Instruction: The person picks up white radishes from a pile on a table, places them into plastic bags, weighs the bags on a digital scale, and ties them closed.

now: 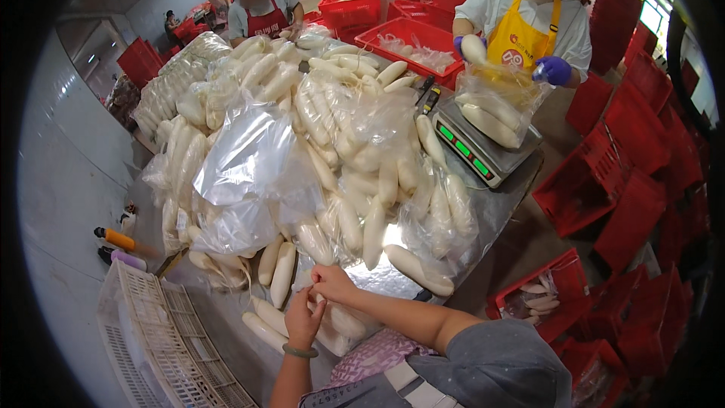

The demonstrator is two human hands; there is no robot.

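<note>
Near the table's front edge, my left hand (304, 317), with a bracelet at the wrist, and my right hand (333, 283) meet at the top of a clear plastic bag of white radishes (344, 326). The fingers of both are pinched on the bag's film. Loose white radishes lie left of the bag (261, 328) and just beyond it (282, 275). One large radish (418, 269) rests to the right. Flat clear plastic bags (249, 153) lie on a big heap of bagged and loose radishes (334, 124).
Across the table, a co-worker in purple gloves holds a radish and a bag over a digital scale (493, 147). Another stands behind the heap. Red crates (583, 181) crowd the right floor; white plastic baskets (164, 328) stand at the left. Box cutters (431, 100) lie beside the scale.
</note>
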